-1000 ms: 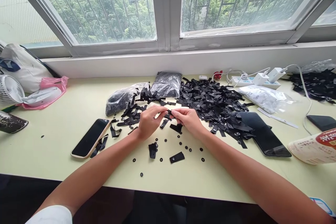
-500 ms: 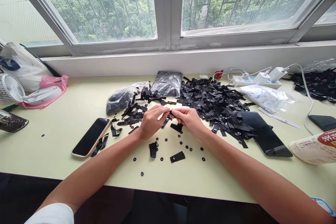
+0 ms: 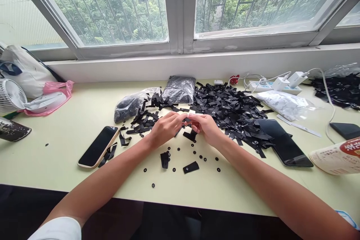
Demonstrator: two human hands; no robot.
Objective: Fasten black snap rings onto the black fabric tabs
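My left hand (image 3: pixel 168 128) and my right hand (image 3: pixel 206 127) meet fingertip to fingertip over the middle of the table. Both are closed in a pinch, and what lies between the fingers is too small to make out. Behind and to the right of them spreads a large heap of black fabric strips (image 3: pixel 227 107). Just below the hands lies a folded black strip (image 3: pixel 190 135). Nearer the front edge are a strip marked with a white letter (image 3: pixel 191 167), another short strip (image 3: pixel 164 160) and several small black discs, one of them a disc (image 3: pixel 153 185) closest to the edge.
A phone (image 3: pixel 98 147) lies left of my left forearm, a larger dark device (image 3: pixel 284 144) to the right. Farther back are two plastic bags (image 3: pixel 132 103) (image 3: pixel 179 89) and a power strip (image 3: pixel 292 89). A paper cup (image 3: pixel 336 157) lies at the right, a fan (image 3: pixel 11 95) stands left.
The fingertips of both hands have shifted slightly right and up, and they now meet more closely. The dark bit seen at the right fingertips before is now hard to see.
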